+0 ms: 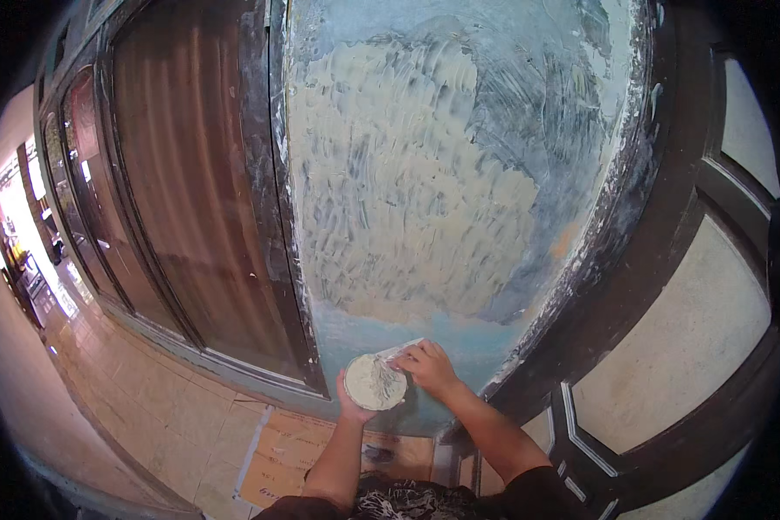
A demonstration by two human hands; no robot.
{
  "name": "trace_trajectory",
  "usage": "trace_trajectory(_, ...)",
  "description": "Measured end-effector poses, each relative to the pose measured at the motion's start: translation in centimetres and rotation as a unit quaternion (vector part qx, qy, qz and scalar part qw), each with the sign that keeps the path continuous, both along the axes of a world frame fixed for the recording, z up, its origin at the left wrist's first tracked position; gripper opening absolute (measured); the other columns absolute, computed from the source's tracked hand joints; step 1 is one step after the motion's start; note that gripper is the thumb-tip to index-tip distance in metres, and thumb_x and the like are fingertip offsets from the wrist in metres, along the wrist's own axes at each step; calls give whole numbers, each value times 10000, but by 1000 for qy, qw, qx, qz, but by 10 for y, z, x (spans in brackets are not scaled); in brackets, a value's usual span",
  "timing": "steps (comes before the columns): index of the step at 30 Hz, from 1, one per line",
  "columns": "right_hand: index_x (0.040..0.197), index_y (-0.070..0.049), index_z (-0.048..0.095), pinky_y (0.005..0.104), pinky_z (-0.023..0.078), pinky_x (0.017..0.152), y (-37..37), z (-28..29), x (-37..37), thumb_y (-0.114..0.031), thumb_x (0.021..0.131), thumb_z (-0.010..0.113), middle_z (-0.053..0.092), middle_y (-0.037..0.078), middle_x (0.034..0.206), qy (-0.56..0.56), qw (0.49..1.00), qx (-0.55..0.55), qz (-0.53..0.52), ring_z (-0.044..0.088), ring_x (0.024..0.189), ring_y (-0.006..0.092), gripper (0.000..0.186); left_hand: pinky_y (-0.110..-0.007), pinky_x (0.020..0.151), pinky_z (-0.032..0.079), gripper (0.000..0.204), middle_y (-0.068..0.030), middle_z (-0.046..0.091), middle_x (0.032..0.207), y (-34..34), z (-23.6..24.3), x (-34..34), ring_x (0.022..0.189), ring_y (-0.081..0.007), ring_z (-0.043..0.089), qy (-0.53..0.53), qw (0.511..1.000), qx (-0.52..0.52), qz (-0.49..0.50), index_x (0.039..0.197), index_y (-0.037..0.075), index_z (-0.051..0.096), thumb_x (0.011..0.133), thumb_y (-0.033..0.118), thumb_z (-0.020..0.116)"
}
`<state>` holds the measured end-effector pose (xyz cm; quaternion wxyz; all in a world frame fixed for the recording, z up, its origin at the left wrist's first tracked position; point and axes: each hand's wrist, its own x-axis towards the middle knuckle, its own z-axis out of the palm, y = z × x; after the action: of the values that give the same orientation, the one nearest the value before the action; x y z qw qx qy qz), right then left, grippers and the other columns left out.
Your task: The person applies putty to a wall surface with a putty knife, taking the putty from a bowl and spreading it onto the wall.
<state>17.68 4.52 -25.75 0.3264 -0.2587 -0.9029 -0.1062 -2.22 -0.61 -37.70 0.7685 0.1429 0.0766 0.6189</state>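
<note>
My left hand [352, 399] grips a round container [371, 388] of pale, thick paste from its left side and underneath. My right hand [425, 364] is closed on a flat spreading tool [399, 354], whose end meets the paste inside the container. Just beyond both hands stands a wall panel [407, 173], covered in rough cream and grey smears over a bluish base, with bare bluish surface along its lower part.
Left are dark-framed glass panes [191, 165] and a bright passage [26, 225]. Right stands a dark wooden door [667, 347] with pale panels. Below lie a tiled floor [182, 407] and orange cardboard [277, 442].
</note>
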Motion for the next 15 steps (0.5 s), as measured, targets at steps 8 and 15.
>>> trace_trajectory(8, 967, -219, 758, 412, 481, 780, 5, 11, 3, -95, 809, 655, 643, -13, 1003, 62, 997, -2, -43, 580, 932, 252, 226, -798, 999, 357, 902, -148, 446, 1547, 1, 6, -4, 1361, -480, 461, -7, 1000, -18, -12, 1531, 196, 427, 861, 792, 329)
trace_trajectory(15, 1001, -278, 758, 386, 451, 766, 3, -5, -3, -143, 810, 682, 657, -52, 1032, -27, 1000, 15, -1, 573, 959, 211, 246, -766, 1028, 366, 878, -141, 477, 1524, 8, 15, 4, 1333, -456, 498, 12, 1000, 2, 7, 1508, 181, 456, 867, 773, 364)
